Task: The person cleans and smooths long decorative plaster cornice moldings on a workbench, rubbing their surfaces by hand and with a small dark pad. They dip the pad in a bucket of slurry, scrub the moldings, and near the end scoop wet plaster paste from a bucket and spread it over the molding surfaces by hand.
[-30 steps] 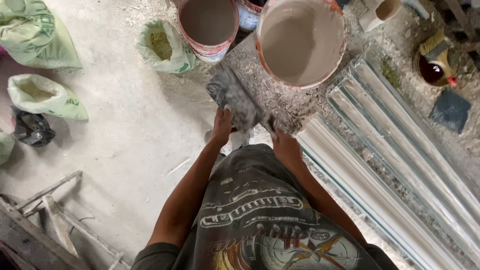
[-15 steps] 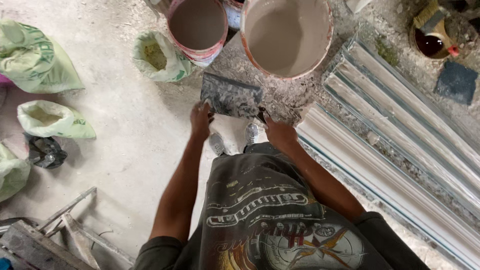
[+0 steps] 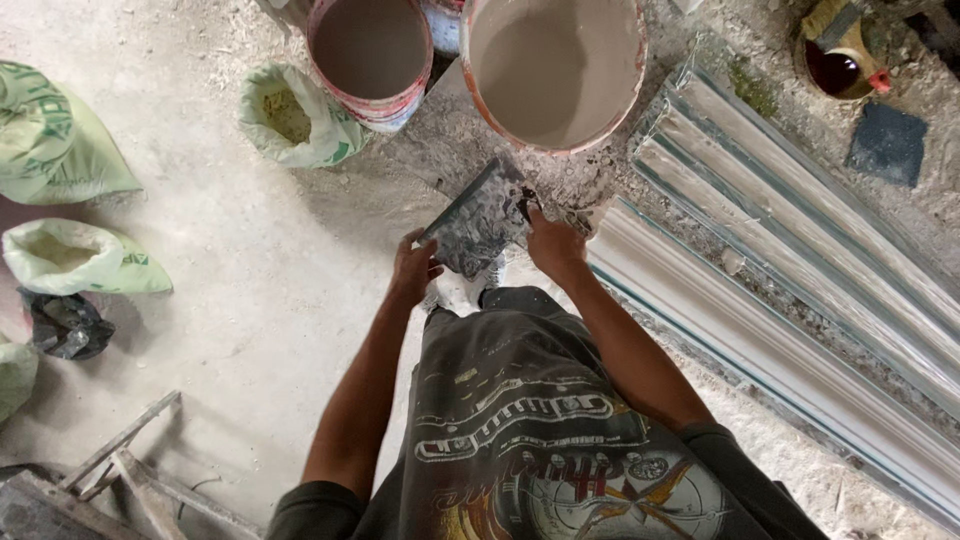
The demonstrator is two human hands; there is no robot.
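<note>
We look straight down on a dusty concrete floor [image 3: 230, 280] where long moulded cornice lengths [image 3: 800, 300] run diagonally across the right of the frame. At top centre stands the large bucket [image 3: 553, 65], filled with pale wet plaster; a smaller bucket [image 3: 370, 55] sits just left of it, and open green sacks [image 3: 295, 120] of powder dot the upper left. A dark pot [image 3: 838, 65] and a flat dark tile [image 3: 888, 143] lie in the upper right corner, and wooden scraps [image 3: 120, 470] in the lower left.

At centre, we hold a plaster-caked flat board [image 3: 475, 215], tilted on edge just below the large bucket's rim. Our left hand [image 3: 413, 268] grips its lower left edge; our right hand [image 3: 553, 243] is closed on its right side — whether a separate blade sits in that hand we cannot tell, so crusted is everything.

By our reading, the step in hand is readying the board at the bucket. The next move would call for levelling it and bringing it close under the rim, so wet mix does not slide off onto the floor.
</note>
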